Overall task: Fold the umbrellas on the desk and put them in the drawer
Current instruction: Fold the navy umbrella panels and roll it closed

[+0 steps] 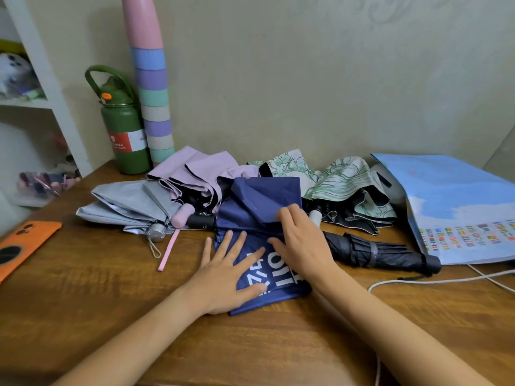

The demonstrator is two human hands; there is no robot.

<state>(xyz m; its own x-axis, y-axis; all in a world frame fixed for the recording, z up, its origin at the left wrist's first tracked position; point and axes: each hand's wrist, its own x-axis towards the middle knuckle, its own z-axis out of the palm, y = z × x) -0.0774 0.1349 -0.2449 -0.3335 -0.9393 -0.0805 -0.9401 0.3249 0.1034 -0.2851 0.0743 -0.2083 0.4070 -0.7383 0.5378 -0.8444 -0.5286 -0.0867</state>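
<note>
A: While my left hand (228, 277) lies flat on the navy umbrella (259, 218), fingers straight and spread, what do you make of it?

B: I'd say it pins the printed panel to the tabletop (97, 316) so the cloth can't slide. Your right hand (301, 240)?

A: Its fingers are bent over a crease just behind the left hand, thumb and fingertips gathering the cloth. I judge I'm pleating one panel over the next.

B: And the rest, taking the navy umbrella as centre?

A: Left of it lies the grey umbrella (131, 201), collapsed but loose. Behind and left, touching it, the lilac umbrella (195, 174), its pink handle (182, 215) pointing toward me. Behind and right, the leaf-print umbrella (334, 179), also unfolded. Right of it, just beside my right wrist, the black umbrella (373, 252), already rolled and strapped, presumably set aside as finished.

B: The drawer?

A: Not in view, so nothing is stowed as far as I can tell.
</note>
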